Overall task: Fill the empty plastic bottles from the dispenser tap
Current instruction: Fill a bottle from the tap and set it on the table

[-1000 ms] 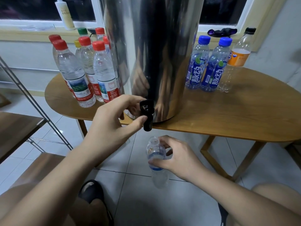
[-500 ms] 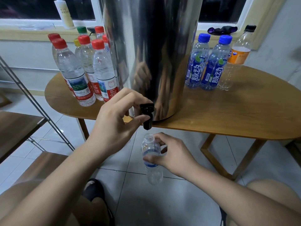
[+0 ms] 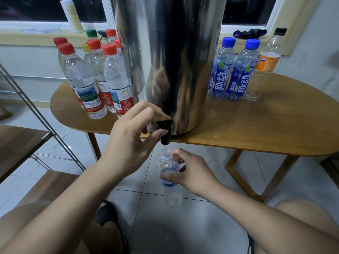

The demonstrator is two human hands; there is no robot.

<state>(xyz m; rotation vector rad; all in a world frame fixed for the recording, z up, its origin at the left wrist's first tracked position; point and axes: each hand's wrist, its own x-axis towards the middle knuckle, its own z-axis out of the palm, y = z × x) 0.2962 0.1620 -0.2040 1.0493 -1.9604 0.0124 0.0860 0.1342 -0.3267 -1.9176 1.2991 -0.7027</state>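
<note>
Filling step: left hand (image 3: 132,143) pinches the tap (image 3: 165,132); right hand (image 3: 190,174) grips the bottle (image 3: 169,177) just below it. Next, I judge, close the tap once full.

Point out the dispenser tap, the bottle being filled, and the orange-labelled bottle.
dispenser tap (image 3: 166,132), head view, black spout body.
bottle being filled (image 3: 169,165), head view, clear shoulder.
orange-labelled bottle (image 3: 268,62), head view, orange label.
</note>
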